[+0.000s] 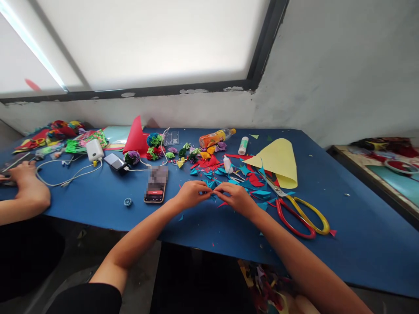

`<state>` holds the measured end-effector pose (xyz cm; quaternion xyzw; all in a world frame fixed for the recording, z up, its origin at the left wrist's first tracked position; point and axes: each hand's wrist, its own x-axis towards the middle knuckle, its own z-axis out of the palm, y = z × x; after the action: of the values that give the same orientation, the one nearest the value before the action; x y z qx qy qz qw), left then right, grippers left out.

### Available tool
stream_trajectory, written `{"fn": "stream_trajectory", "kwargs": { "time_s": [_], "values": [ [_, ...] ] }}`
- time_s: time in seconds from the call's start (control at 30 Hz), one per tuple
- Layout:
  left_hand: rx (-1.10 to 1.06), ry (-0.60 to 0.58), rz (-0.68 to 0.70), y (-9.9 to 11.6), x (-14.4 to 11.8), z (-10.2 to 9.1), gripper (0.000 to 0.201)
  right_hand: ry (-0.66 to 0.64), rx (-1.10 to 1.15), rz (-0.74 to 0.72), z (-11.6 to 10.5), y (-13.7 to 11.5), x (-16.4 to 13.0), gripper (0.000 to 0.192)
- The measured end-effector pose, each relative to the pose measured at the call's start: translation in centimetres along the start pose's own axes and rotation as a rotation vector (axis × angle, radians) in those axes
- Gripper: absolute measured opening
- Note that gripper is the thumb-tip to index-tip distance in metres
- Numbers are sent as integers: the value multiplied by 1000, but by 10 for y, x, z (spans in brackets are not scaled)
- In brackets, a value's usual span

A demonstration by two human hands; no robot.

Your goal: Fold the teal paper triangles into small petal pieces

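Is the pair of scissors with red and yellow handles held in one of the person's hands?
No, the scissors lie on the blue table, beside the right hand.

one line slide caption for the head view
Both hands pinch a small paper piece over blue table beside scissors.

I am looking at a plain craft workroom: a long blue table (343, 244) against a bare white wall (327, 65) under a window (147, 43), strewn with paper scraps (248, 179), folded paper flowers (153, 146), scissors (301, 211) and a glue bottle (242, 145).
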<state>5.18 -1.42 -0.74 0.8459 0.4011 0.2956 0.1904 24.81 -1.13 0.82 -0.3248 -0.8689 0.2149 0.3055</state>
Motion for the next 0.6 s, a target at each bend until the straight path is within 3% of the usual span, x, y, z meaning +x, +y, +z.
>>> {"fn": "stream_trajectory", "kwargs": {
  "time_s": [0.1,0.33,0.47,0.6],
  "values": [
    [-34,67,41,-1,1,2,22,51,23,-4,-1,-2,0,27],
    [-226,382,124,3,4,4,23,190,179,125,-1,-1,5,30],
    [-230,358,111,4,3,2,19,189,191,142,-4,0,6,27],
    [-227,340,139,4,2,1,17,179,109,47,-6,-2,6,20]
  ]
}}
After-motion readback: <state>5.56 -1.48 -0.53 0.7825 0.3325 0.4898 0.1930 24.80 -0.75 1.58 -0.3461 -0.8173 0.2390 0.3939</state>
